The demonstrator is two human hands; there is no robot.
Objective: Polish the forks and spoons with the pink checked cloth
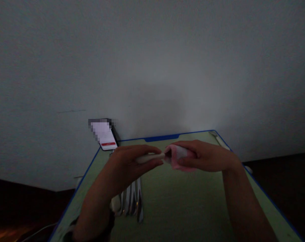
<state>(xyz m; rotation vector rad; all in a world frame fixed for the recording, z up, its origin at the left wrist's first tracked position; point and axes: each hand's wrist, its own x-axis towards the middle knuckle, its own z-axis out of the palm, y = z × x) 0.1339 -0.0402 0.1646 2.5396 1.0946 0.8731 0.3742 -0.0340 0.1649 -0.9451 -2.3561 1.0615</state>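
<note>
My left hand [124, 163] is closed around the pale handle of a piece of cutlery [149, 157], held level above the table. A pink and white cloth [179, 155] wraps the other end, so I cannot tell whether it is a spoon, a fork or a knife. Pinching that cloth between thumb and fingers is my right hand [209, 156]. Below my left hand lies a row of several metal cutlery pieces [133, 203], side by side, their upper ends hidden by the hand and forearm.
A lit phone [108, 137] leans against the wall [157, 67] at the table's back left corner. Near the back right corner rests a pale-handled fork [219, 138]. The green tabletop [182, 205] has a blue edge. The scene is dim.
</note>
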